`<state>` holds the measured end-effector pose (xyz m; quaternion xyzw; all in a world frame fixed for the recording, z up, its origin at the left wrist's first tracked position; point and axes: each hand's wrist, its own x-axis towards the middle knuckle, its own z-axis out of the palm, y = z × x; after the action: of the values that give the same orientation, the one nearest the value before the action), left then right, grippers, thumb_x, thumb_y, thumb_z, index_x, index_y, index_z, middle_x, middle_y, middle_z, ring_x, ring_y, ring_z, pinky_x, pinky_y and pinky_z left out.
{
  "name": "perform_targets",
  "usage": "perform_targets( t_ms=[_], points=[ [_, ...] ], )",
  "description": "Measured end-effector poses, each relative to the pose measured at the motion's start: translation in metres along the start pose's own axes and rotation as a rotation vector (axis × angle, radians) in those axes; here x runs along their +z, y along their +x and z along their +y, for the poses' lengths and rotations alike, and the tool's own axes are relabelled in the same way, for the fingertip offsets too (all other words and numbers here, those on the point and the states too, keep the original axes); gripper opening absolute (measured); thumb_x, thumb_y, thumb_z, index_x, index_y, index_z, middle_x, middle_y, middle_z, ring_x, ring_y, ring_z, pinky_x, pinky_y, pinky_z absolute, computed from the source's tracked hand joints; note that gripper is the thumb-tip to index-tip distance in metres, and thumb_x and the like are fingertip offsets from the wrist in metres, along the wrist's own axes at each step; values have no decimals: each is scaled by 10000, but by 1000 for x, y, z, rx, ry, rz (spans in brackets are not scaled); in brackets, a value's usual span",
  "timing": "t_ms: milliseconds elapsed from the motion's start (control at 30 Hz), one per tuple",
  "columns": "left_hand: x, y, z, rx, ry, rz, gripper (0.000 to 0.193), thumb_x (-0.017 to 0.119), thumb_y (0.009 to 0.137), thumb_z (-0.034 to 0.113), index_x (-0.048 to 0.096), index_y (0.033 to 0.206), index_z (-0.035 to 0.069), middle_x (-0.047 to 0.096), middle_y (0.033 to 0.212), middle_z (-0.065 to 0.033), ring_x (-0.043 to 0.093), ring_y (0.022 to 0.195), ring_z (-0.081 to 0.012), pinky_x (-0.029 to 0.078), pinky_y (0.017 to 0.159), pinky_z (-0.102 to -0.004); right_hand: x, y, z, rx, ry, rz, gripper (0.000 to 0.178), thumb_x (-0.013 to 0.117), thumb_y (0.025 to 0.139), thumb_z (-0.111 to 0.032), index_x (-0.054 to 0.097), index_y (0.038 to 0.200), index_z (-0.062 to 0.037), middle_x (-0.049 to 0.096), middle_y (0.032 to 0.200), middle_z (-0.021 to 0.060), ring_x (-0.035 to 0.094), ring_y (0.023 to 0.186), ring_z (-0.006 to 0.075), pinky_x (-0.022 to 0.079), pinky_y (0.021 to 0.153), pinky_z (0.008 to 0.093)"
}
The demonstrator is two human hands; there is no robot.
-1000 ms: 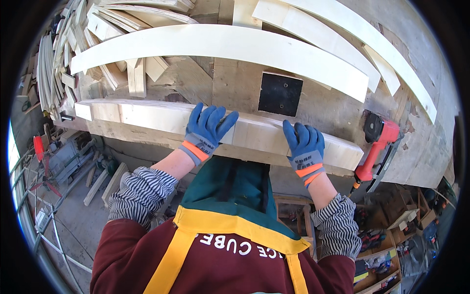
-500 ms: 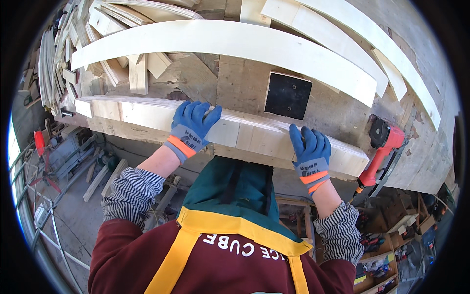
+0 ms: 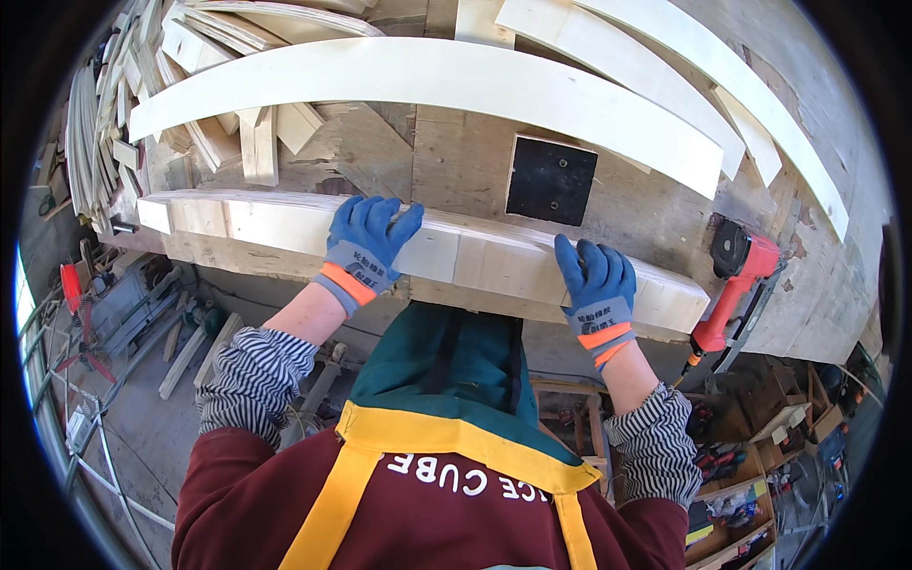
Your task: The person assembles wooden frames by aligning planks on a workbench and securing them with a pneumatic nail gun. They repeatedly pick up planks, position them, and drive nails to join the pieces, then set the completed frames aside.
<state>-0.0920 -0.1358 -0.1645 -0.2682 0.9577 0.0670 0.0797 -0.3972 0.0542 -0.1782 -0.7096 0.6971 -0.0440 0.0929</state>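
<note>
A long laminated stack of pale wooden boards (image 3: 494, 261) lies along the near edge of the wooden worktable, its thin layers showing along the top. My left hand (image 3: 366, 247), in a blue and grey work glove, grips it left of the middle with fingers curled over the top. Farther right, my gloved right hand (image 3: 597, 283) holds the same stack, fingers bent over its upper edge. Both thumbs are mostly hidden. Beyond the stack, a black square plate (image 3: 553, 180) with two small holes is set on the tabletop (image 3: 456, 176).
A red nail gun (image 3: 739, 285) lies past the stack's right end. Across the table stretches a curved wooden board (image 3: 427, 76), with more curved boards (image 3: 665, 85) behind. Wood offcuts (image 3: 204, 47) pile up at far left. Shelves of tools (image 3: 736, 503) stand below right.
The whole scene sits slightly farther left and, at the right, a little lower in the picture. Both hands keep their hold on the board stack.
</note>
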Motion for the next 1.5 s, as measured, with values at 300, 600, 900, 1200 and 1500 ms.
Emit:
perform_targets(
  t_ms=[300,600,900,1200,1500],
  points=[
    [-8,7,2,-1,-9,-35,614,706,728,252,565,1318,154,565,1212,-101,548,1111,-323,405,1012,-490,5,-2,3,19,18,-128,752,721,742,-154,484,1452,-215,535,1237,101,534,1125,298,428,1008,489],
    [0,5,1,19,-43,58,657,756,692,249,549,1303,124,571,1211,-119,543,1117,-351,414,1001,-496,-14,-106,99,1000,452,569,498,662,927,-115,502,1374,38,578,1331,196,570,1201,339,457,1008,419],
    [-3,8,-2,88,-40,85,655,764,716,295,540,1292,78,599,1185,-139,564,1081,-354,429,963,-497,3,-132,122,1298,1126,431,404,577,1023,-307,630,1291,-9,660,1204,49,578,1092,134,443,987,282],
    [-10,12,0,88,-44,70,631,751,733,317,557,1294,103,607,1164,-127,583,1058,-333,445,969,-499,4,-133,112,1288,1111,551,351,567,1025,-224,639,1259,27,665,1159,34,570,1049,112,439,951,261],
    [-6,10,-1,84,-43,79,644,752,732,323,550,1304,109,603,1166,-124,579,1061,-338,436,979,-497,7,-134,113,1261,1070,490,371,536,1036,-224,604,1301,26,659,1209,62,584,1085,134,453,965,276]
  ],
)
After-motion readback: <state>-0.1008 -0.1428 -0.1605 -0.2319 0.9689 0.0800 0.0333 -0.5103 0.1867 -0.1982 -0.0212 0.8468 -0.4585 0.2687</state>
